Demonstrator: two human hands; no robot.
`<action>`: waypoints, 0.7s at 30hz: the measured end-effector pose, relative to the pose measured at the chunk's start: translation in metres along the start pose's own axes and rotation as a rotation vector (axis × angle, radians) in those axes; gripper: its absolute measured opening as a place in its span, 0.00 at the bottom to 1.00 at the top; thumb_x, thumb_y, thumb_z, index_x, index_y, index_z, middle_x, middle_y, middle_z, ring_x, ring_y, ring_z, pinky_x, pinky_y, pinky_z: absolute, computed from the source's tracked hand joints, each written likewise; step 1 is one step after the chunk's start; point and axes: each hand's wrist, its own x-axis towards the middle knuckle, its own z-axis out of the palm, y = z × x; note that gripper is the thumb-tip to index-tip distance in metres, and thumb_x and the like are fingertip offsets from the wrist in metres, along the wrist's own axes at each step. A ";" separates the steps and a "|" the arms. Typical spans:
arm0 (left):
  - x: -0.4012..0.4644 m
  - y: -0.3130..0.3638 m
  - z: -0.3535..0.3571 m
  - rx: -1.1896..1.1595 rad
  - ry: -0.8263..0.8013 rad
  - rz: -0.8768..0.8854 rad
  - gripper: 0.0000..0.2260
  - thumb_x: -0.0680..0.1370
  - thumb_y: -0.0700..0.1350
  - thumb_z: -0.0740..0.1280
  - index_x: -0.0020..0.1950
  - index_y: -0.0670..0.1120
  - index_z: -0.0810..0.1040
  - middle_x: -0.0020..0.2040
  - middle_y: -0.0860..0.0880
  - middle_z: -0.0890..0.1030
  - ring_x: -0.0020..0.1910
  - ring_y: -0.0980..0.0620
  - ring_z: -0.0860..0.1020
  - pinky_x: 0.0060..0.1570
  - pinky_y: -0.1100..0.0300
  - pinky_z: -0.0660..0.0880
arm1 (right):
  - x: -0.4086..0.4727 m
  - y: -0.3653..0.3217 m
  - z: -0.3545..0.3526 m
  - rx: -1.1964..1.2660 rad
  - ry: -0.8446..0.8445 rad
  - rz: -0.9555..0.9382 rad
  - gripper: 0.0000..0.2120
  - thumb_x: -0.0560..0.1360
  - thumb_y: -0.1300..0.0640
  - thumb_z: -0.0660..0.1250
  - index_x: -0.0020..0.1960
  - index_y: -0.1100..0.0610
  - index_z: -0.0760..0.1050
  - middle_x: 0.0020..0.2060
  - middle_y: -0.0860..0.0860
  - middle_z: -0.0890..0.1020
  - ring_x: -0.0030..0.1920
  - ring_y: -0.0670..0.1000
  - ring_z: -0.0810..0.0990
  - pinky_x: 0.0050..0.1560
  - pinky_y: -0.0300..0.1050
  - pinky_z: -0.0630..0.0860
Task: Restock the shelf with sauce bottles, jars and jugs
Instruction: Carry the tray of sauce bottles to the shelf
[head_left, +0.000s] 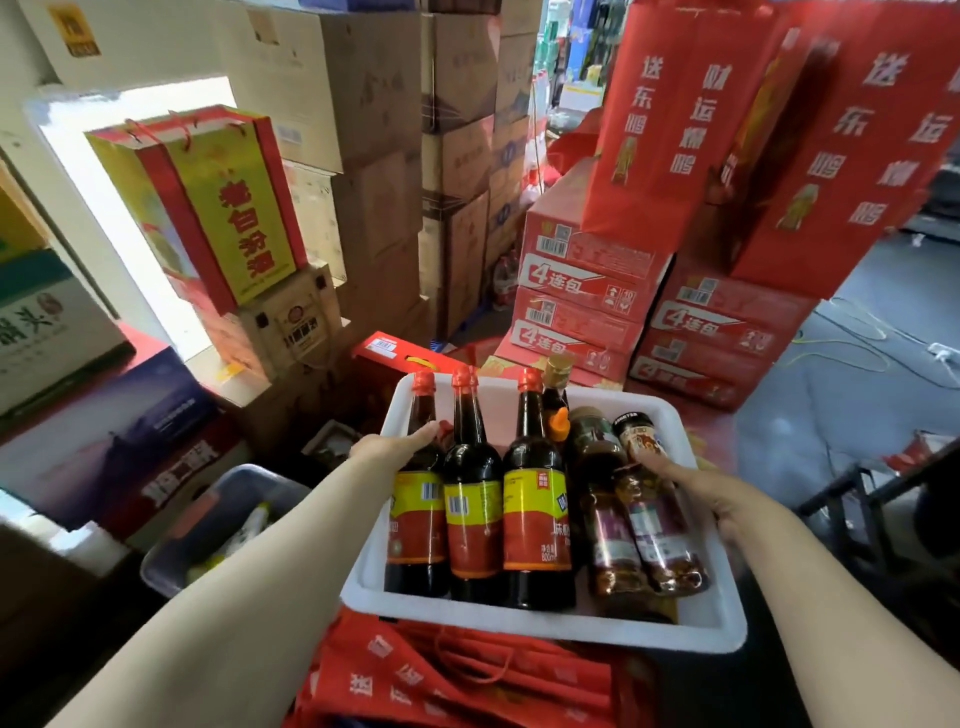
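Note:
A white foam tray (540, 626) is held out in front of me, packed with sauce bottles. Three tall dark bottles (474, 499) with red caps and red-yellow labels lie side by side on its left. To their right lie two brown sauce bottles (608, 519), a small dark jar (638, 434) and a gold-capped bottle (557, 384). My left hand (397, 448) grips the tray's left rim, thumb over the edge beside the leftmost bottle. On the right rim, my right hand (719, 499) grips with its fingers reaching in against the brown bottles.
Red cartons (582, 301) are stacked ahead, with tall red gift bags (675, 135) on them. Brown cardboard boxes (379, 156) tower at the back. A yellow-red gift bag (218, 202) stands at left. A grey bin (218, 525) sits below left. Red bags (457, 680) lie under the tray.

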 end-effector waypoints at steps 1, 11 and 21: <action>-0.001 -0.006 -0.005 -0.006 0.003 0.006 0.54 0.64 0.69 0.75 0.76 0.38 0.59 0.74 0.40 0.66 0.70 0.37 0.68 0.56 0.48 0.70 | -0.001 0.004 0.002 -0.017 -0.001 0.013 0.50 0.43 0.36 0.86 0.61 0.53 0.78 0.53 0.58 0.85 0.58 0.62 0.81 0.66 0.63 0.73; -0.007 -0.111 -0.079 -0.152 0.066 -0.053 0.73 0.34 0.76 0.73 0.72 0.39 0.66 0.66 0.41 0.75 0.61 0.38 0.78 0.58 0.42 0.77 | -0.082 0.033 0.069 -0.123 -0.085 0.011 0.46 0.51 0.38 0.85 0.60 0.63 0.76 0.63 0.57 0.78 0.68 0.59 0.74 0.69 0.49 0.67; -0.102 -0.258 -0.219 -0.371 0.354 -0.123 0.52 0.56 0.66 0.81 0.67 0.33 0.71 0.63 0.39 0.76 0.62 0.37 0.75 0.61 0.43 0.74 | -0.203 0.093 0.193 -0.223 -0.227 -0.051 0.34 0.57 0.45 0.85 0.53 0.62 0.77 0.47 0.56 0.83 0.46 0.53 0.81 0.45 0.47 0.77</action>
